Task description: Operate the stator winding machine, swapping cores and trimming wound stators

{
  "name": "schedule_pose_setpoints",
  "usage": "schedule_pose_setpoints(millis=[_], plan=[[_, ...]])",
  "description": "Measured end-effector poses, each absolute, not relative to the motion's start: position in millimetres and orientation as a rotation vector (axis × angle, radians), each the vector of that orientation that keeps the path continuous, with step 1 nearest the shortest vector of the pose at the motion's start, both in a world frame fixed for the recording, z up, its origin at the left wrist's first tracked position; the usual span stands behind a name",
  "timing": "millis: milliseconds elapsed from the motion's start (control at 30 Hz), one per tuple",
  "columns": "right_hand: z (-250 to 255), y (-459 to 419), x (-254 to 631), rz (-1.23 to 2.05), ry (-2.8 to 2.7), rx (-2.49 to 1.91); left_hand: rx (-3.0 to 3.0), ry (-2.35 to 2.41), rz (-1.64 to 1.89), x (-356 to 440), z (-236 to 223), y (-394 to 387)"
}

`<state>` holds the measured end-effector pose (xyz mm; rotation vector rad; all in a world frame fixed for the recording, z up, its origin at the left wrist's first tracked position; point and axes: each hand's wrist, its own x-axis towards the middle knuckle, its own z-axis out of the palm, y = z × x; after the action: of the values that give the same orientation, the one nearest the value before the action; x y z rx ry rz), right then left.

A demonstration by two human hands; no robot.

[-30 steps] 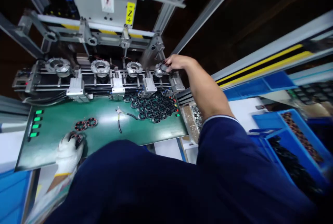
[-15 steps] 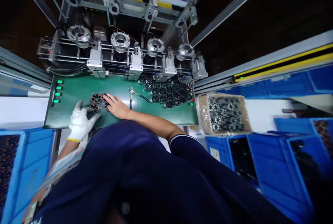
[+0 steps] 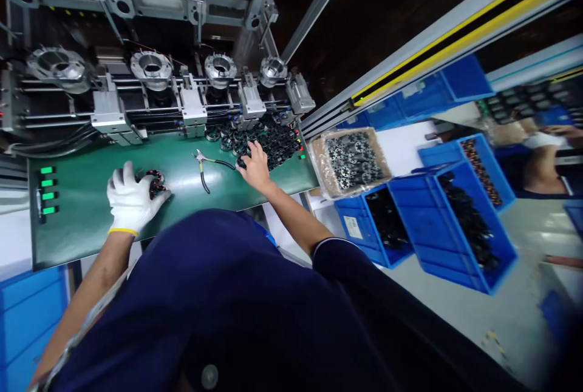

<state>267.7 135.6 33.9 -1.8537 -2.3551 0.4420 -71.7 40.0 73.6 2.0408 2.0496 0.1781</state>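
My left hand, in a white glove, lies with its fingers spread over a small group of wound stator rings on the green bench mat. My bare right hand reaches to the near edge of a pile of dark stator rings at the mat's right end, its fingers bent onto one of them. Whether it grips a ring I cannot make out. A pair of cutters lies on the mat between my two hands.
Behind the mat stands a row of round metal fixtures on a machine frame. A cardboard box of metal parts and blue bins sit to the right. Green lights glow at the mat's left. Another person is far right.
My right hand has left the small ring group and moved right to the large pile. My left hand has come down over the small group. The view has swung to the right.
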Motion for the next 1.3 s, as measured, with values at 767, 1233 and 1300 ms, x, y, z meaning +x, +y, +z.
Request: schedule_pose_setpoints(millis=[767,1233,1300], plan=[[156.2,92.4,174.7,1.589,-1.747,-0.672,1.914,1.748,0.78,-19.7,158.5,34.0],[165.0,114.8,133.5,1.866,-1.797,-0.623,2.327,1.756,0.944,-57.0,158.9,20.1],[162.2,112.9,124.0,1.898,-1.715,-0.658,2.132,1.948,0.964,-58.2,156.8,16.1]])
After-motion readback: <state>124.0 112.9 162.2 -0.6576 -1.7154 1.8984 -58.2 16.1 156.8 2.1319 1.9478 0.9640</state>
